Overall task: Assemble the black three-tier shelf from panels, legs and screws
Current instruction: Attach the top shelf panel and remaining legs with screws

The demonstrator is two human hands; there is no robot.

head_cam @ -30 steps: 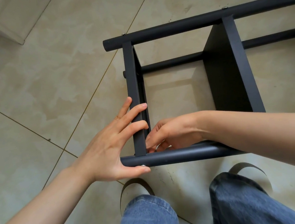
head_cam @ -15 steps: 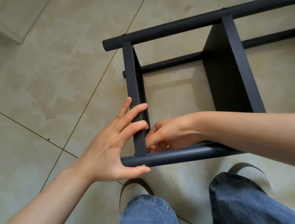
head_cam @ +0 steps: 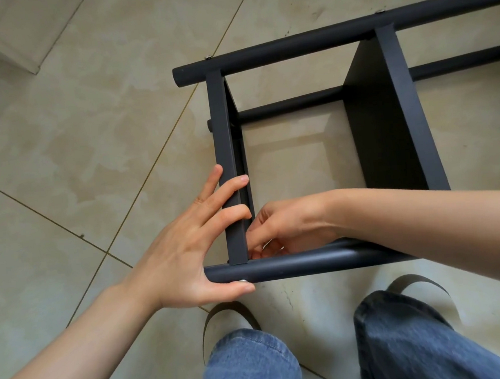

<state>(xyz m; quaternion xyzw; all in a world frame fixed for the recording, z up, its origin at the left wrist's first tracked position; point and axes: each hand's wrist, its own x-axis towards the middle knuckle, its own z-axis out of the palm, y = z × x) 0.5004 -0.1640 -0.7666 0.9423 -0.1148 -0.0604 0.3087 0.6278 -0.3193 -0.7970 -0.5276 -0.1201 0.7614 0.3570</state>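
almost nothing is moving since a second ago: both hands are staying where they were, the right fingers only shifting slightly at the joint. the shelf (head_cam: 388,123) is lying on its side on the floor (head_cam: 72,144), just beyond the person's knees. the left hand (head_cam: 187,249) is bracing the corner, its straight fingers lying across the end panel (head_cam: 225,167) and its thumb pressing under the near leg (head_cam: 303,264), right beside a silver screw (head_cam: 243,280). the right hand (head_cam: 279,232) is reaching inside the frame, fingers curled at the corner where panel and leg are meeting; what they are pinching, if anything, i cannot tell. this looks like the step of fastening that near corner. next the joint is needing to stay square while the screw is being tightened.
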